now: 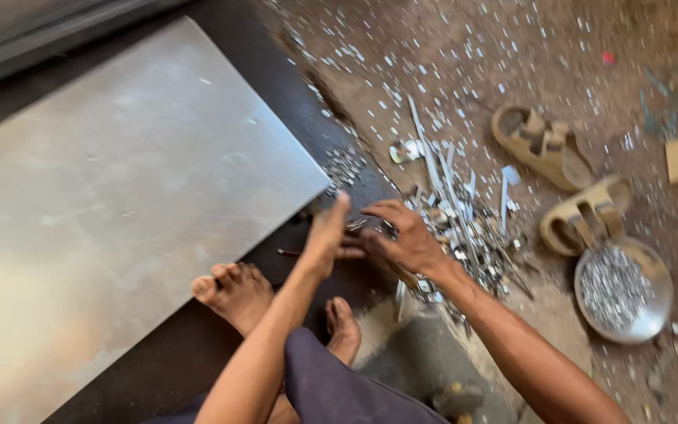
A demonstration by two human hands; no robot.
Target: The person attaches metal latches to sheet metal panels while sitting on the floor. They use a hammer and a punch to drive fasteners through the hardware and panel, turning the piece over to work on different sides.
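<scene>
**Hands meeting over metal scrap at the sheet's corner**

Left hand point(328, 235) is rising edge-on, fingers straight and together, thumb side toward the camera; its grip is looking open, with nothing visibly held. Right hand point(402, 235) is reaching in from the right, fingers curled and spread over a few thin metal pieces point(357, 224) between the two palms. Whether that grip is actually closing on them, cannot tell: motion blur and the fingers are hiding the contact. The two hands are touching or nearly so at the fingertips.

Just beside them, the corner of a large grey metal sheet point(135, 188) is lying on a dark board point(292, 86) on the floor. To the right, a heap of metal strips and offcuts point(457, 220) is spreading across the dirt floor point(512, 47), which is littered with small bright chips. A small red-tipped stick point(288, 253) is lying on the board near the left wrist.

Bare feet point(237, 290) are resting below the hands at the sheet's edge. Further right, a round steel dish point(661, 306) is holding small shiny bits, next to a pair of tan sandals point(543, 145).

Judgement: the step in hand is looking like sorting or gathering small pieces by the sheet corner. A next move would be calling for a firm pinch on the thin strips, minding sharp edges.
</scene>
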